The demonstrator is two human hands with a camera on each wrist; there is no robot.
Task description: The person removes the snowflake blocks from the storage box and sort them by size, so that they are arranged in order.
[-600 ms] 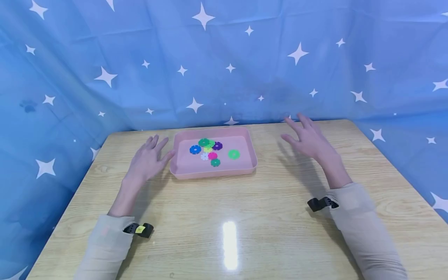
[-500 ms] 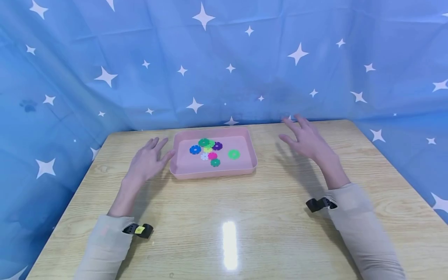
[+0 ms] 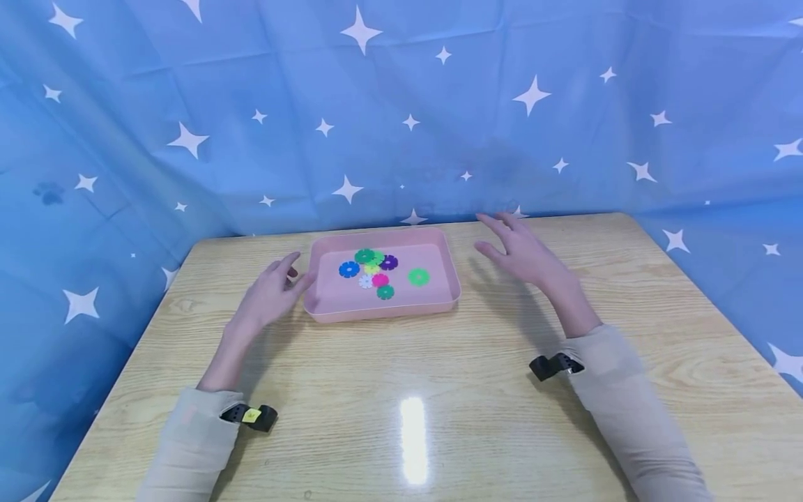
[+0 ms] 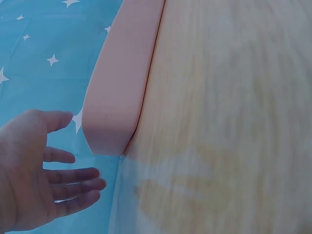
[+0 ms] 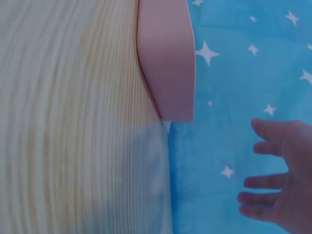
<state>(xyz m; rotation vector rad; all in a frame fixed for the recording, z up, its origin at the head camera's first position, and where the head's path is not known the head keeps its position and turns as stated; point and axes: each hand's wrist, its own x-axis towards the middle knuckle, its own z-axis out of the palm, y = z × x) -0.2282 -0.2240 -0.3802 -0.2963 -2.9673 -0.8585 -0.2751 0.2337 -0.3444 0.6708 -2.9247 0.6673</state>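
A shallow pink tray sits near the back of the table. Several notched plastic discs lie in it. A blue disc, a purple disc, a pink disc and others are bunched left of centre; a light green disc lies apart on the right. My left hand is held by the tray's left side, thumb near the rim; whether it touches I cannot tell. Its fingers look relaxed and hold nothing. Off the tray's right side hovers my right hand, fingers spread, with nothing in it.
The wooden table carries the tray, with a bright light reflection in front of it. A blue star-patterned curtain hangs behind the table and along its sides. Each sleeve bears a black wrist camera.
My right hand has moved left, closer to the tray. The left hand has shifted slightly, its fingers bending a little more. The tray and discs stay in place.
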